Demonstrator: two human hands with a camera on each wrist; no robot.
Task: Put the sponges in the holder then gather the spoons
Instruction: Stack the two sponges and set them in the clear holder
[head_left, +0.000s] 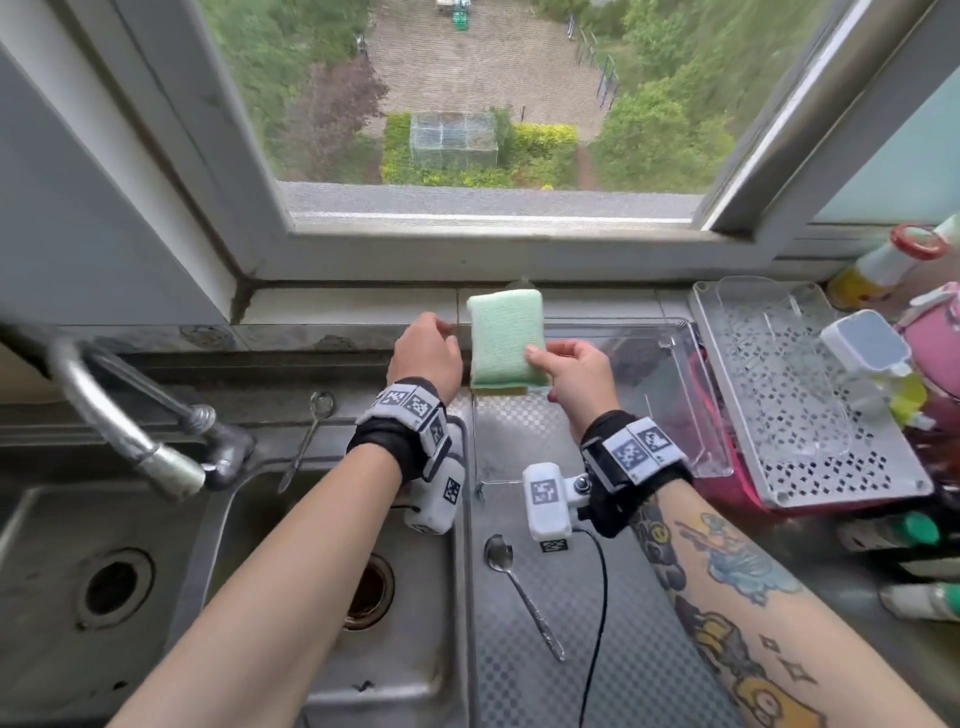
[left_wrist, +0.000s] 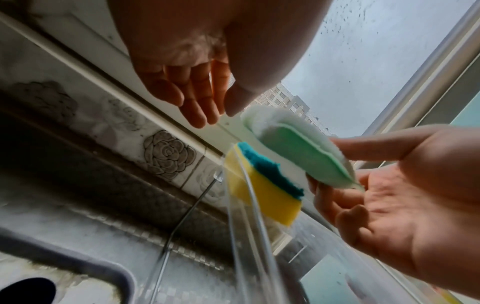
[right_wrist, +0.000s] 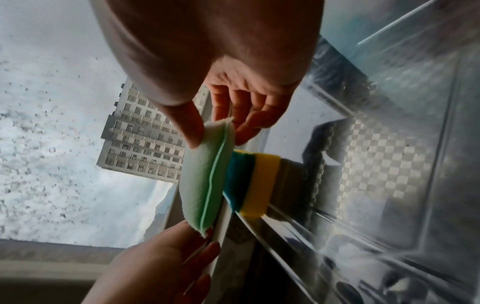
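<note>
The right hand (head_left: 574, 371) pinches the green sponge (head_left: 506, 338) by its lower right corner, thumb on the near face and fingers behind, holding it upright with its long axis running up and down. It hangs directly above the clear sponge holder (left_wrist: 249, 242), which stands on the steel worktop near its back edge, just right of the sink (head_left: 332, 582). A yellow-and-teal sponge (left_wrist: 262, 185) already sits in the holder, teal scouring face toward the green one. So the coming move looks like a straight drop, the green sponge sliding in beside the other on its window side.

The left hand (head_left: 426, 353) is just left of the sponge, fingers loosely extended and holding nothing; the right is plainly the working hand.

The green sponge is a soft, pillow-shaped pad in fuzzy cloth with a stitched seam round its edge. The holder is thin, rigid, transparent plastic.

Two metal spoons lie apart: one spoon (head_left: 522, 592) on the chequered drainer near the front, another spoon (head_left: 309, 436) on the sink's back rim beside the tap (head_left: 156, 447).
</note>
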